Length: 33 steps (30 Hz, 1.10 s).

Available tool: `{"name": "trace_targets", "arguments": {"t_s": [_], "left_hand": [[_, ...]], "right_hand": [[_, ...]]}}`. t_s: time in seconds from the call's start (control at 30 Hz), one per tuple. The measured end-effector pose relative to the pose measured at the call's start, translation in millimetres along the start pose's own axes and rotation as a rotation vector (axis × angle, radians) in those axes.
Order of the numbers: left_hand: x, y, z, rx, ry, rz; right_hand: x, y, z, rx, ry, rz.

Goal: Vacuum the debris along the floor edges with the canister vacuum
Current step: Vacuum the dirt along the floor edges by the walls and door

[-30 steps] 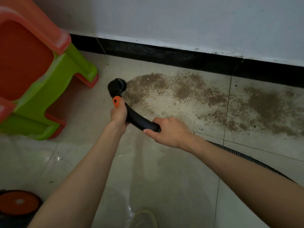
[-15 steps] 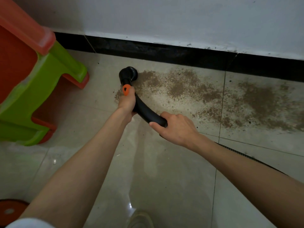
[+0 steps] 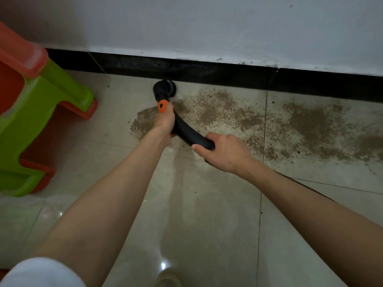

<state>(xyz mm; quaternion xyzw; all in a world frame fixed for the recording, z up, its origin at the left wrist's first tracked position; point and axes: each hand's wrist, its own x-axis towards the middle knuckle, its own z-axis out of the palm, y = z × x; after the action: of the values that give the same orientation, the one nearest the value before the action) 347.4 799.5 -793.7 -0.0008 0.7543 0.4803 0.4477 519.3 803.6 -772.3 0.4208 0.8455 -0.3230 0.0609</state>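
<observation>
A curved black vacuum handle tube (image 3: pixel 189 131) ends in a round black brush nozzle (image 3: pixel 164 88) that sits on the floor against the black baseboard (image 3: pixel 207 69). My left hand (image 3: pixel 164 119) grips the tube just behind an orange tab (image 3: pixel 162 106). My right hand (image 3: pixel 224 153) grips the rear end of the tube, where the ribbed hose (image 3: pixel 290 179) runs off behind my forearm. Brown gritty debris (image 3: pixel 259 121) is spread over the tiles from the nozzle to the right edge of view.
A green and orange plastic stool (image 3: pixel 37 112) lies tipped on the floor at the left. The white wall (image 3: pixel 207 27) rises above the baseboard. The tip of my shoe (image 3: pixel 167 276) shows at the bottom. Glossy beige tiles cover the floor.
Both hands have pushed the nozzle forward, from the left end of the debris patch up to the baseboard. The view has shifted, and the orange canister lid at the lower left is out of sight.
</observation>
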Motion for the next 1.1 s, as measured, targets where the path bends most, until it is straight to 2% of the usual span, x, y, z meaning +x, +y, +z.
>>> {"name": "trace_targets", "arguments": {"t_s": [0.2, 0.37, 0.5, 0.93, 1.0, 1.1], "left_hand": [[19.6, 11.5, -26.0, 0.004, 0.126, 0.028], [27.7, 19.6, -25.5, 0.060, 0.136, 0.022], [24.6, 16.4, -4.6, 0.122, 0.064, 0.033], [-2.7, -3.4, 49.6, 0.087, -0.117, 0.014], [-4.8, 0.3, 50.0, 0.100, -0.134, 0.019], [-7.9, 1.2, 45.2, 0.113, -0.142, 0.028]], "right_hand": [[27.7, -18.6, -0.9, -0.058, -0.015, -0.074], [41.8, -22.4, 2.2, -0.003, -0.027, -0.055], [37.2, -4.5, 5.4, 0.083, -0.017, 0.003], [-17.1, 27.5, -24.0, -0.042, 0.019, 0.121], [-21.6, 25.6, -29.6, 0.002, 0.004, 0.122], [-36.5, 32.4, -39.3, 0.246, -0.076, 0.085]]}}
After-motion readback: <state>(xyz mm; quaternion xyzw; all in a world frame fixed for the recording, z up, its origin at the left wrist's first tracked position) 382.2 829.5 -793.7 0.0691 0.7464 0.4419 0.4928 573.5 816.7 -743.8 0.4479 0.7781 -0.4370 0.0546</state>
